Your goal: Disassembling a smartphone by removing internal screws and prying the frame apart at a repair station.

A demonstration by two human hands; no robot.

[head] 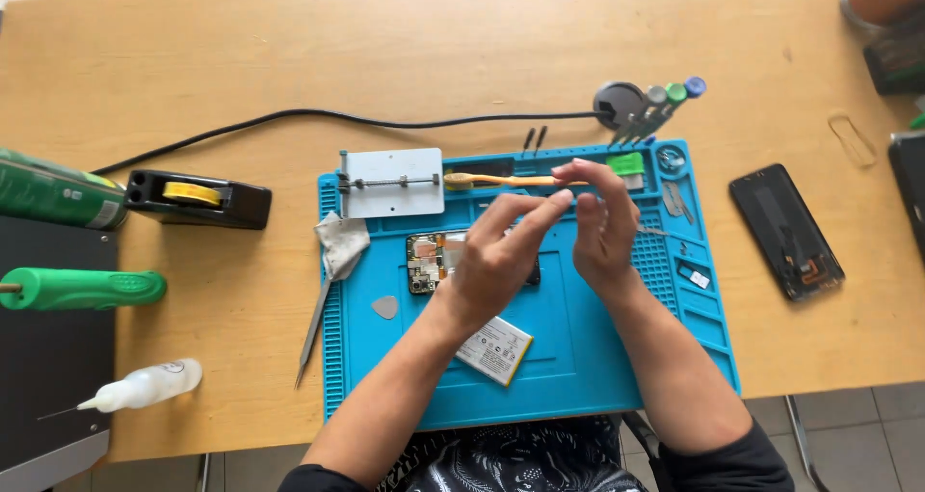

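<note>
Head view: I look down on a wooden bench point(482, 49) with a blue repair mat point(578, 376) at its centre.
Left hand point(496, 256): raised over the mat, fingers stretched up and to the right, index fingertip meeting the right hand's fingertips; whether anything tiny sits pinched there, I cannot tell.
Right hand point(602, 227): upright just beside the left, fingers curled loosely inward; its grip looks part-closed on nothing I can make out.
Opened phone point(429, 261): lies flat on the mat directly under and left of the left hand, long axis running left to right, its right part hidden by that hand. The left hand is the nearer one.
Forearms: both rise from the near bench edge, converging over the mat's middle.
Around them: a flat battery point(494, 349) near the left wrist, a metal holding clamp point(393, 182) at the mat's far-left corner, a black phone panel point(785, 230) well apart on the right.
</note>
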